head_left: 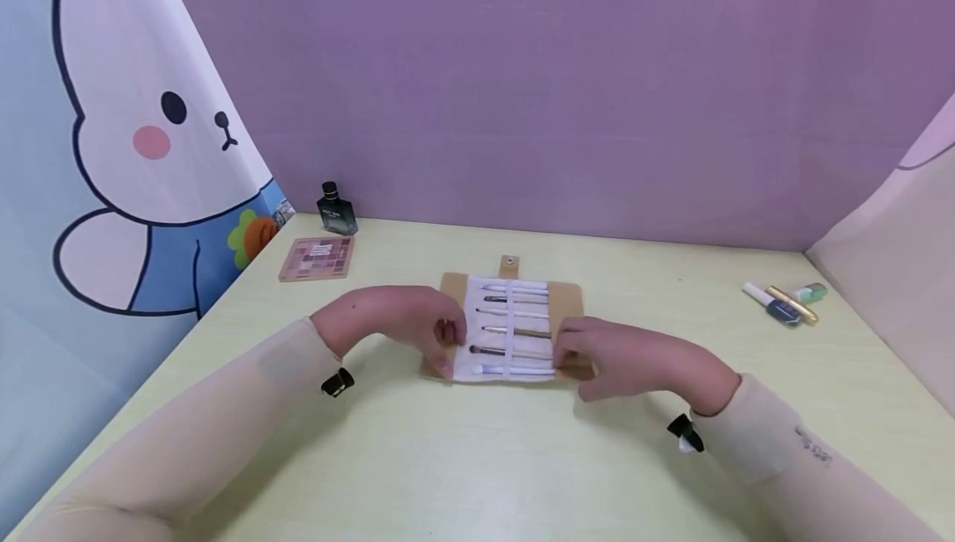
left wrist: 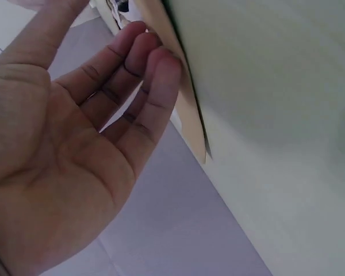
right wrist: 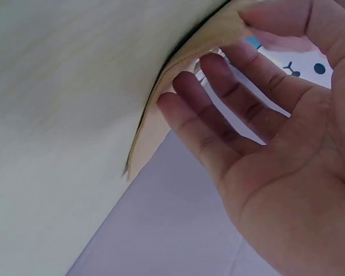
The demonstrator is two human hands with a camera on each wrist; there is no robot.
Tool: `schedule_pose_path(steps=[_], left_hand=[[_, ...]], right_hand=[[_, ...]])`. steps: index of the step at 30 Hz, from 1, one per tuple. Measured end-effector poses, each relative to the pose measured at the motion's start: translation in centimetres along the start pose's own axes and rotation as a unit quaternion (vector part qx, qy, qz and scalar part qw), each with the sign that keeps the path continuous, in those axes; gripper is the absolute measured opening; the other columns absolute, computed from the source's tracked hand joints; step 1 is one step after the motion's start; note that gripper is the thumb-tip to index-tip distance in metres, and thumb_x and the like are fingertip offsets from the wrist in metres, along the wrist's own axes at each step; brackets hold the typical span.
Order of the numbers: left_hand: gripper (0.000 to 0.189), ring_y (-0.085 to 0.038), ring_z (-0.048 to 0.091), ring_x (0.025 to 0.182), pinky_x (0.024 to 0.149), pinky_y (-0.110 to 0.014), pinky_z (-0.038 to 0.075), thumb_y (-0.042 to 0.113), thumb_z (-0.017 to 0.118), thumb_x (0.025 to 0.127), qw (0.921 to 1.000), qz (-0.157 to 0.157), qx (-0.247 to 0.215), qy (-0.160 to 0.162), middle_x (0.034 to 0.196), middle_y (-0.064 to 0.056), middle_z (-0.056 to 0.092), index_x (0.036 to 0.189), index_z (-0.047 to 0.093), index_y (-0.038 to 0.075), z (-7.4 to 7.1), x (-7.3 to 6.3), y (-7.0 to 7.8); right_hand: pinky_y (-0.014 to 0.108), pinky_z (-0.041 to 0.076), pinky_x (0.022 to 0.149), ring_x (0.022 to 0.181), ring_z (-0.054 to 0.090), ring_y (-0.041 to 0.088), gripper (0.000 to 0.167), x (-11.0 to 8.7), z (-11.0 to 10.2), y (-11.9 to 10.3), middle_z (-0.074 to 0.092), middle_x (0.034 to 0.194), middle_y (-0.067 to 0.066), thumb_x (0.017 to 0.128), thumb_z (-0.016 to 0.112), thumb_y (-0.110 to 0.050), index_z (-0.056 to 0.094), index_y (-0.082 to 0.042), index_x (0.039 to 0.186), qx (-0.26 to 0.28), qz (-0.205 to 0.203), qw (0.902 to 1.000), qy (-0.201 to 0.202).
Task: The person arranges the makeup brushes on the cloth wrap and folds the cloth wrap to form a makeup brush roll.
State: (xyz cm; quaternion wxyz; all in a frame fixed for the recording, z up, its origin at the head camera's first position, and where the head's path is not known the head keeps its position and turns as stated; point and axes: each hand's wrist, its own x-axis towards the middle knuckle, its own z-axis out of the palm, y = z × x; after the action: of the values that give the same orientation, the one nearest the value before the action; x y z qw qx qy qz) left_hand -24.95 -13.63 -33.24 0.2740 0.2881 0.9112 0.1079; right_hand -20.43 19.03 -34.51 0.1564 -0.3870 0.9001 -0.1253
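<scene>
An unfolded tan brush roll (head_left: 565,300) lies on the table, its tan flaps on either side of a white inner panel. Several makeup brushes (head_left: 515,332) lie across that panel under a white strap. My left hand (head_left: 410,318) is at the left flap, its bent fingertips (left wrist: 164,72) touching the tan surface in the left wrist view. My right hand (head_left: 634,355) is at the right flap. In the right wrist view its loosely spread fingers (right wrist: 184,112) rest against the flap (right wrist: 152,129), and the thumb is near the edge.
At the back left stand a dark bottle (head_left: 337,215) and a pinkish palette (head_left: 317,259) lying flat. Several small cosmetics lie at the right, among them a dark-blue bottle with a white cap (head_left: 783,312) and a gold tube (head_left: 792,304). A purple curtain (head_left: 522,94) hangs behind the table.
</scene>
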Motion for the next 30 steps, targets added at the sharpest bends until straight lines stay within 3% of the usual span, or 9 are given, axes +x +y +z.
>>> schedule_pose_path(steps=[5, 9, 15, 25, 30], left_hand=[[0.047, -0.015, 0.055, 0.097, 0.087, -0.032, 0.048, 0.042, 0.097, 0.078, 0.9997, 0.019, -0.009, -0.010, 0.101, 0.002, 0.063, 0.111, 0.069, 0.024, 0.8, 0.0, 0.4], [0.052, -0.014, 0.052, 0.089, 0.079, -0.029, 0.043, 0.041, 0.099, 0.075, 0.9998, 0.017, -0.002, -0.011, 0.094, 0.001, 0.057, 0.109, 0.064, 0.023, 1.3, -0.1, 0.7], [0.055, -0.014, 0.051, 0.088, 0.078, -0.030, 0.042, 0.041, 0.100, 0.074, 0.9998, 0.016, 0.004, -0.010, 0.094, -0.001, 0.056, 0.110, 0.062, 0.021, 1.4, -0.3, 0.9], [0.045, -0.014, 0.056, 0.102, 0.094, -0.032, 0.049, 0.038, 0.092, 0.085, 0.9991, 0.032, 0.005, -0.027, 0.109, 0.003, 0.064, 0.118, 0.066, 0.022, 1.0, -0.6, 0.6], [0.026, -0.009, 0.057, 0.096, 0.092, -0.030, 0.050, 0.029, 0.078, 0.095, 0.9982, 0.048, 0.011, -0.034, 0.104, 0.008, 0.066, 0.119, 0.070, 0.022, 0.5, -0.9, 0.5]], right_hand=[[0.027, 0.049, 0.085, 0.098, 0.055, 0.014, 0.024, -0.2, 0.0, 0.8, 0.063, 0.111, -0.004, 0.087, 0.072, -0.008, 0.072, -0.017, 0.110, 0.005, -0.017, 0.9998, 0.013], [0.026, 0.049, 0.082, 0.095, 0.055, 0.013, 0.018, -0.2, 0.1, 1.1, 0.062, 0.105, -0.002, 0.091, 0.068, -0.005, 0.072, -0.014, 0.106, 0.012, -0.045, 0.9985, 0.028], [0.024, 0.050, 0.080, 0.093, 0.055, 0.011, 0.014, -0.2, 0.2, 1.4, 0.063, 0.102, -0.002, 0.094, 0.068, -0.005, 0.072, -0.014, 0.104, 0.014, -0.067, 0.9969, 0.038], [0.026, 0.059, 0.083, 0.093, 0.061, 0.004, 0.008, -0.2, 0.0, 1.9, 0.067, 0.105, -0.005, 0.102, 0.068, -0.010, 0.074, -0.015, 0.105, 0.059, -0.060, 0.9960, 0.032], [0.026, 0.059, 0.085, 0.096, 0.064, 0.006, 0.008, -0.3, -0.1, 2.2, 0.070, 0.106, -0.007, 0.105, 0.065, -0.012, 0.073, -0.016, 0.107, 0.067, -0.047, 0.9960, 0.038]])
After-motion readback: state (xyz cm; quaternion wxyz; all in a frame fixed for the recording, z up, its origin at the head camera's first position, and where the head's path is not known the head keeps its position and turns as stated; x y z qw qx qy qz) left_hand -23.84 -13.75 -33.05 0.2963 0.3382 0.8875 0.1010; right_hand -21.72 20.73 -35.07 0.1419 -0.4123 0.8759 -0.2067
